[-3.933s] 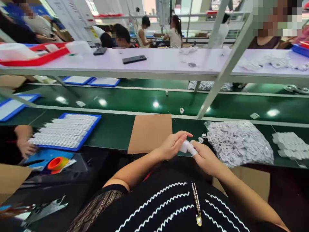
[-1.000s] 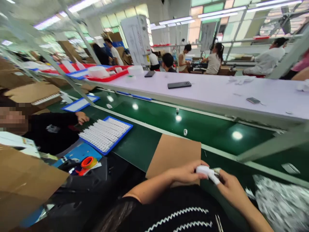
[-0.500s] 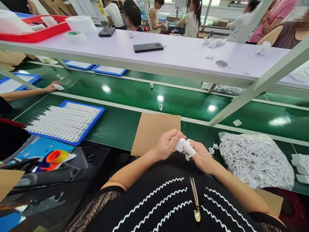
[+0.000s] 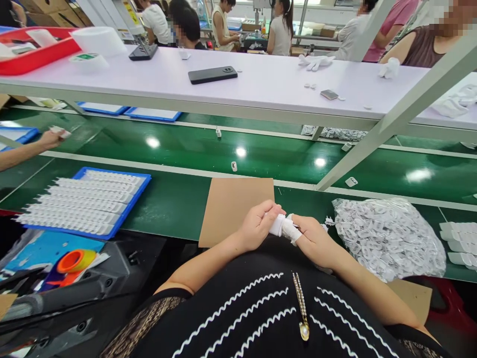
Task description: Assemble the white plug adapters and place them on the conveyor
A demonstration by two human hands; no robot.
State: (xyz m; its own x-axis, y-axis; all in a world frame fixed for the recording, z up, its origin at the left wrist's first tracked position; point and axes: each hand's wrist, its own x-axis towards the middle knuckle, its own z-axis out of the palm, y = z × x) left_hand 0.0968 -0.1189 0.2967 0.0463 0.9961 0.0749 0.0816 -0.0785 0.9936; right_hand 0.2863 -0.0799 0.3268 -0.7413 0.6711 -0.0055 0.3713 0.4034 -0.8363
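Note:
In front of my belly, my left hand (image 4: 257, 227) is closed around a small white plastic charger housing (image 4: 276, 225). My right hand (image 4: 316, 240) meets it from the other side, its white-wrapped fingertips pressed against the piece. Fingers hide much of the housing. A brown cardboard sheet (image 4: 236, 206) lies on the green bench just beyond my left hand. To the right of my right hand sits a large clear bag (image 4: 389, 238) full of small white plastic parts, with a few loose parts (image 4: 328, 221) beside it.
A blue tray (image 4: 128, 211) with rows of white chargers lies to the left. Single white pieces (image 4: 234, 166) are on the green conveyor (image 4: 179, 144). A shelf (image 4: 261, 89) with a phone (image 4: 212, 74) crosses above; its slanted post (image 4: 372, 134) stands right. A co-worker's hand (image 4: 52, 138) holds a white piece.
The view has shifted slightly, so the surroundings sit further left. My hands stay together on the housing with little movement. The co-worker's hand has lifted its white piece a little.

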